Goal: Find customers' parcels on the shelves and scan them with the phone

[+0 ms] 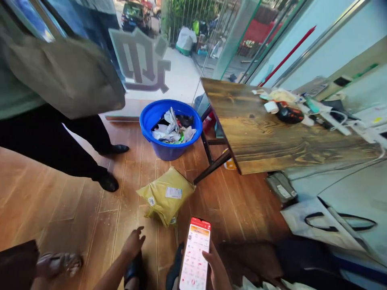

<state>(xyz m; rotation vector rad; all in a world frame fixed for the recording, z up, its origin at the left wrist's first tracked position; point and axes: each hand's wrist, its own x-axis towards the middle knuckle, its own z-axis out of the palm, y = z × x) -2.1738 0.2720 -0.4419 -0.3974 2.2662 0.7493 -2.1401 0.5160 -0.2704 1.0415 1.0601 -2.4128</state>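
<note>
Right hand (216, 268) gripped a phone (195, 254), screen lit. Left hand (133, 243) hung open, empty, near a yellow parcel (165, 195) on the floor (75, 209).

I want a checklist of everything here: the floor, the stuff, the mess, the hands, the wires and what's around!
Surface: wooden floor, dusty near the parcel.
Job's things: phone with its screen lit; yellow parcel lying on the floor with labels.
Clutter: blue tub full of torn wrappers; wooden table with bits piled at its far end.
Hands: right hand holds the phone; left hand open, near the parcel, not touching.
Cables: white cable on the table.
Surroundings: another person's legs; glass door; bags.
</note>
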